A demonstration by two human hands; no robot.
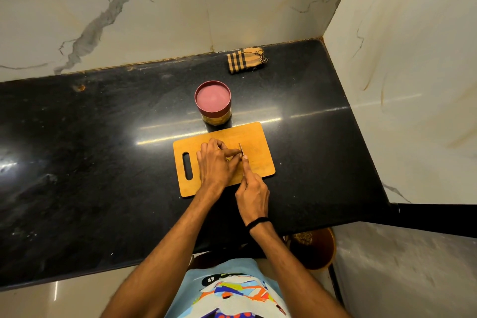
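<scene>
A wooden cutting board (258,142) with a slot handle at its left lies on the black counter. My left hand (215,162) rests on the board with fingers curled over a small yellowish piece of food (228,159), mostly hidden under the fingers. My right hand (253,193) grips a knife (241,150); the index finger lies along its back and the blade stands on the board right beside my left fingertips.
A jar with a red lid (213,100) stands just behind the board. A folded checked cloth (245,59) lies at the back by the marble wall. The black counter (103,162) ends at a wall on the right. A brown bin (313,248) sits below the counter edge.
</scene>
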